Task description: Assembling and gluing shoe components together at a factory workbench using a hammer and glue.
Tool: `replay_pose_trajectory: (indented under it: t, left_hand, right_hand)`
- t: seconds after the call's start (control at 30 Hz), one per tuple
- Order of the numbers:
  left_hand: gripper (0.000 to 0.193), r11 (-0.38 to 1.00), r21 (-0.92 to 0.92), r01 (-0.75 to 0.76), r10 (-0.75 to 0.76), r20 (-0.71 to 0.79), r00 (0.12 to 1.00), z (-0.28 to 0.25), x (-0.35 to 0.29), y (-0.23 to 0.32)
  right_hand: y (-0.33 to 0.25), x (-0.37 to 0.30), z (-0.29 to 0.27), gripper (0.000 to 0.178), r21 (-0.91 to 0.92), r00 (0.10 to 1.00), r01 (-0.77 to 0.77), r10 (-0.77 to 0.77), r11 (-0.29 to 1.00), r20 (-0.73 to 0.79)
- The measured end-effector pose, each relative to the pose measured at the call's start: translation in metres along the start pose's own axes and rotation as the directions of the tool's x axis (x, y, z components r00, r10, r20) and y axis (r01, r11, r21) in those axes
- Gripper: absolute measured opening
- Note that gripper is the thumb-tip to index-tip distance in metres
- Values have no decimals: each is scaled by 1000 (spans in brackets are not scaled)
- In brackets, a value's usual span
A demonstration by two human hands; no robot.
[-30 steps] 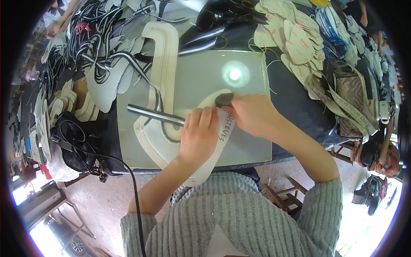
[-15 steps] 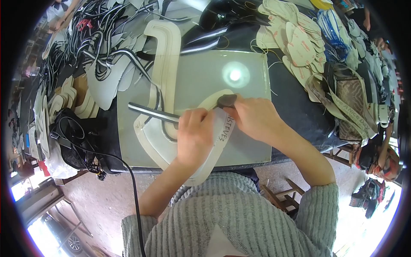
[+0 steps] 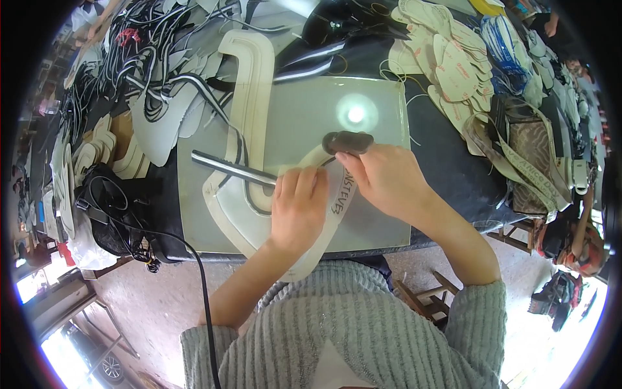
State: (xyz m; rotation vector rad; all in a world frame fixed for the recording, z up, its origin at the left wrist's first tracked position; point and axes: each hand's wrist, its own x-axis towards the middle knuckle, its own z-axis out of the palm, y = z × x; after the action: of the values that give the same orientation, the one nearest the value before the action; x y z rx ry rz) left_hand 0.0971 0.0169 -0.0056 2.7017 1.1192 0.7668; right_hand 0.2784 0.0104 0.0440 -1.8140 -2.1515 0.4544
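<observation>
A cream, curved J-shaped template (image 3: 258, 71) lies on a grey glass-like work sheet (image 3: 382, 227), handwriting marking its right side. My left hand (image 3: 299, 211) is closed on a black-and-white strip (image 3: 233, 170) near the template's curve; one end of the strip juts out to the left. To the right, my right hand (image 3: 392, 178) grips a dark brown tool (image 3: 348, 141) with rounded ends, at the template's upper right tip. The rest of the tool is hidden by my fingers, so its kind is unclear. Another length of strip loops down along the template's inner edge.
Tangled black-and-white strips (image 3: 152, 55) are heaped at the far left. Stacked cream pieces (image 3: 457, 68) and a patterned bag (image 3: 528, 152) occupy the right side. A black cable (image 3: 201, 272) hangs over the table's near edge on the left. A wooden stool (image 3: 431, 295) stands below.
My right hand has turned, and the dark tool now lies more sideways with more of it showing. My left hand has shifted slightly, and the strip's free end has risen a little.
</observation>
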Motion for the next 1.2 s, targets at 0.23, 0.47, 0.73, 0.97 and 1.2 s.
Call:
replay_pose_trajectory:
  t: [0.23, 0.47, 0.73, 0.97, 1.2]
  left_hand:
    - [22, 962, -201, 182, -193, -36, 981, -16, -1, -5]
    - [25, 1000, -11, -1, 1, -52, 999, -6, -9, -5]
    - [26, 999, -32, -7, 4, -76, 997, -4, -9, -5]
    - [27, 999, -39, -20, 17, -63, 998, -5, -8, -4]
    - [26, 999, -41, -4, 1, -69, 998, -5, -7, -4]
  right_hand:
    - [5, -6, 12, 35, -27, 995, -28, 31, 999, 92]
    - [0, 1, -2, 37, -42, 996, -26, 30, 999, 86]
    - [0, 2, 0, 38, -21, 988, 30, -27, 999, 152]
    - [3, 3, 1, 39, -5, 986, 31, -30, 1000, 163]
    - [-2, 7, -3, 39, 49, 989, 11, -18, 999, 146]
